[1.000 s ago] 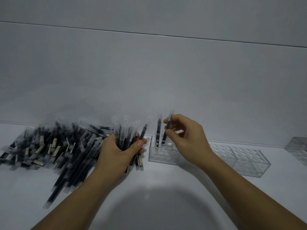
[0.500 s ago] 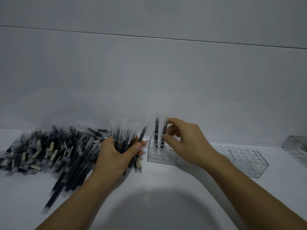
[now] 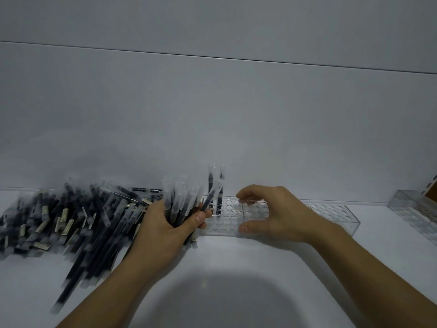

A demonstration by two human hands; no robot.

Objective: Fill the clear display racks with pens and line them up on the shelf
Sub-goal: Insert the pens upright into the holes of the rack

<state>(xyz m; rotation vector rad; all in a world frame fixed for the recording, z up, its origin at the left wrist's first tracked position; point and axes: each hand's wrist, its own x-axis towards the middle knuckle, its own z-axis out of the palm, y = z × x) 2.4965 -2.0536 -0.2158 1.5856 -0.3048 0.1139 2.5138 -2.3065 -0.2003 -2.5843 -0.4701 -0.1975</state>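
one hand feeding, one hand steadying the first rack

nearest on the shelf [image 3: 236, 280], the left hand [image 3: 165, 233] is clamping a bundle of pens [image 3: 179, 204] with the caps pointing up. it is probably serving as a ready supply, so single pens can be drawn off without a trip to the pile. the bundle is looking like about ten pens, though blur is ruling out an exact count.

just right of it, the right hand [image 3: 276, 214] is spanning the first rack [image 3: 224, 218], with the thumb pressing the near wall and the fingertips curling over the far edge. it is carrying no pen, and is likely bracing the light rack so that it is not sliding while pens are going in.

two standing pens [image 3: 210, 183] are sitting upright in holes at the rack's left end; the other holes in view are showing empty.

toward the shelf's left edge the loose pile [image 3: 71, 221] is sprawling — far too many pens to count.

i am counting three racks, as far as the hand is letting me tell. besides the first there is a second rack [image 3: 335, 214] lying along the back edge to its right, and a third rack [image 3: 416, 209] sitting at the right edge — both are showing empty.
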